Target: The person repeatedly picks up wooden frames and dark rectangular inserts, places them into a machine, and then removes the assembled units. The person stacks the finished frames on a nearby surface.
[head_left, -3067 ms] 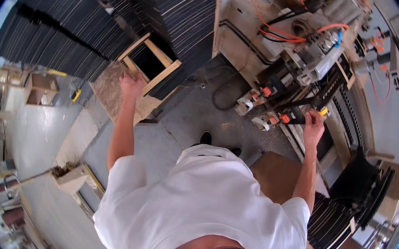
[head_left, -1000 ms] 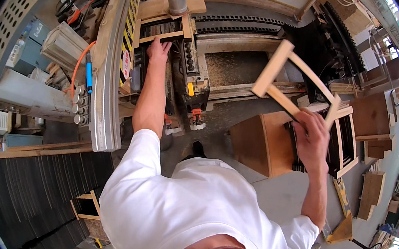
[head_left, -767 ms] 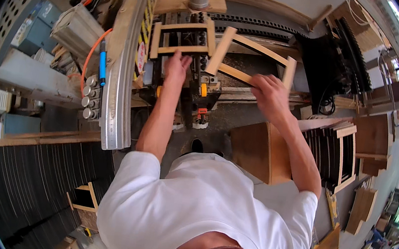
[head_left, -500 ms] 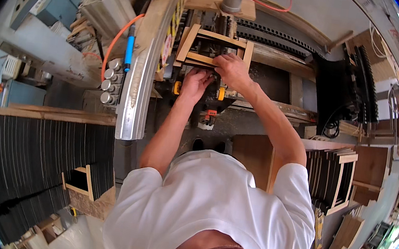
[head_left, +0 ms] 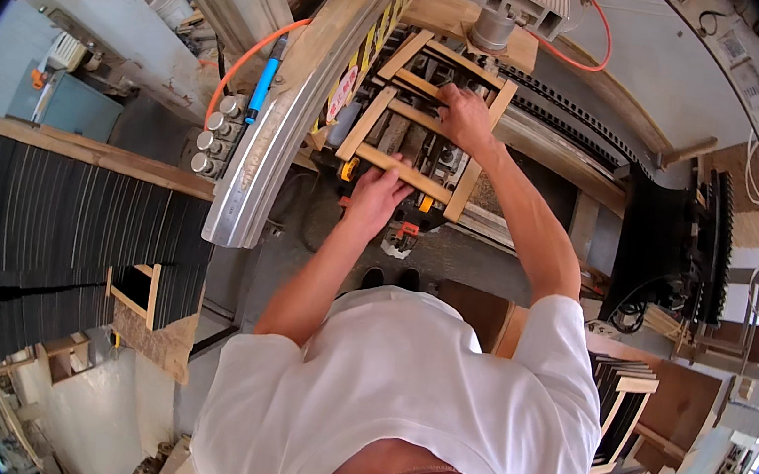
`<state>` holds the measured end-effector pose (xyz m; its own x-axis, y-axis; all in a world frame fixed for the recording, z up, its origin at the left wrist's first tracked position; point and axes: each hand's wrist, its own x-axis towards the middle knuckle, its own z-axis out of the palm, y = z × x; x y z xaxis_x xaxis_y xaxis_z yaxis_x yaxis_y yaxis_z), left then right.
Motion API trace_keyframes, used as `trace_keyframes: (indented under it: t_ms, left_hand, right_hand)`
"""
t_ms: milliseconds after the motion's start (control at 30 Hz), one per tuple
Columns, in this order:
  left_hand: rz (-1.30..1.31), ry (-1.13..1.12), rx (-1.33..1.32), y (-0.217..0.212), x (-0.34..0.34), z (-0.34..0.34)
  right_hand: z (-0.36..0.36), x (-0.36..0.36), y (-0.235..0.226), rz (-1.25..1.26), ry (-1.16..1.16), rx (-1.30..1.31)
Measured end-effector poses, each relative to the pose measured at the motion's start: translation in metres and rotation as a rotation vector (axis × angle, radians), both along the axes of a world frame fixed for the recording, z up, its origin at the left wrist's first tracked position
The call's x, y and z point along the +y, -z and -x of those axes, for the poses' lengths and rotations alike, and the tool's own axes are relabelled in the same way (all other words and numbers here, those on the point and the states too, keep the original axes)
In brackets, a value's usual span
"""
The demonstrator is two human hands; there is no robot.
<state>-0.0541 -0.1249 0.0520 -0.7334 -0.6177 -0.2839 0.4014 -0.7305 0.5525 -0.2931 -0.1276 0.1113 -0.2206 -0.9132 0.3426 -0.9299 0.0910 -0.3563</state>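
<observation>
Wooden frame [head_left: 422, 182] looked light, stiff, rail-grabbable; your left hand [head_left: 376, 202] held seven o'clock, right hand [head_left: 467, 121] curled near one, grip unclear.

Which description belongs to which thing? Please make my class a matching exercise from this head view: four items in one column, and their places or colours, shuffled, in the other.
Column one:
1. Left hand
2. Right hand
3. Pen-shaped thing
4. Big stack

Column two:
A. Where the nearer wooden frame and the farther wooden frame adjoin
B. Dark, at the left of the view
C. At the near bar of the nearer wooden frame
D. Blue and black

Right pairs: 1-C, 2-A, 3-D, 4-B
</observation>
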Motion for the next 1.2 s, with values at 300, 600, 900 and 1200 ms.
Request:
trace_keyframes:
  t_ms: [300,600,900,1200]
  left_hand:
    - [0.008,-0.147,-0.046,-0.025,0.083,-0.093]
    - [0.004,-0.235,-0.099,-0.039,0.107,-0.119]
    - [0.057,-0.146,-0.254,-0.022,0.095,-0.176]
    - [-0.041,-0.181,-0.278,0.017,0.071,-0.249]
  right_hand:
    - [0.032,-0.049,0.019,0.058,-0.127,0.047]
    - [0.038,-0.062,0.017,0.01,-0.095,-0.002]
    - [0.042,-0.068,0.016,-0.101,0.029,-0.079]
    - [0.042,-0.066,0.006,-0.195,0.097,-0.018]
